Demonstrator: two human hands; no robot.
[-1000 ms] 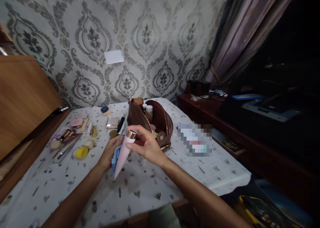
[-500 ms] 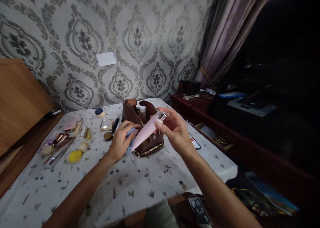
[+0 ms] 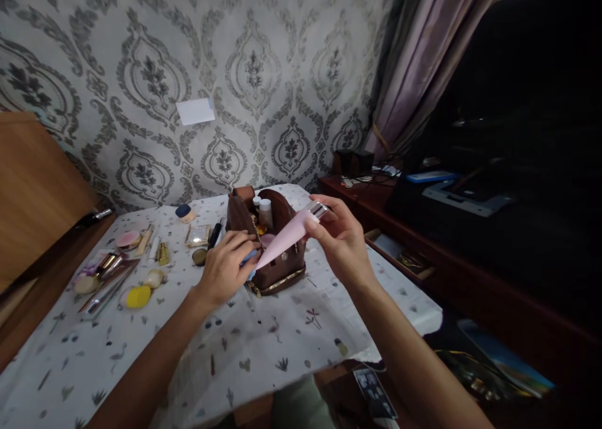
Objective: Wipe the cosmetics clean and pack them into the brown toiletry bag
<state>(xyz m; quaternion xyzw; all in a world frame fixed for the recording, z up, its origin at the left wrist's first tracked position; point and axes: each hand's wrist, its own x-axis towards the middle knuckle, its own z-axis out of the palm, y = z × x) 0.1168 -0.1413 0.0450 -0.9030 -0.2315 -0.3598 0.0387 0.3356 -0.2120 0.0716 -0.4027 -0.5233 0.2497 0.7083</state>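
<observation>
My right hand [image 3: 342,238] grips a pale pink squeeze tube [image 3: 286,238] by its silver-capped end, and the tube slants down to the left. A light blue cloth [image 3: 250,267] is bunched in my left hand [image 3: 227,263], its fingers closed round it beside the tube's flat end. Behind both hands an unzipped brown bag [image 3: 282,272] stands on the table. White-capped bottles [image 3: 266,212] are upright inside it. The tube hides part of the bag's front.
On the patterned tablecloth [image 3: 254,366] at left lie a yellow item [image 3: 138,296], a pink compact [image 3: 128,239], a gold-toned case [image 3: 198,235] and a blue-lidded jar [image 3: 185,213]. A dark red desk with a drawer [image 3: 399,253] pulled out stands at right.
The tube has moved slightly right, held in my right hand. My left hand has turned so its back shows more, and the cloth sits near the tube's flat end.
</observation>
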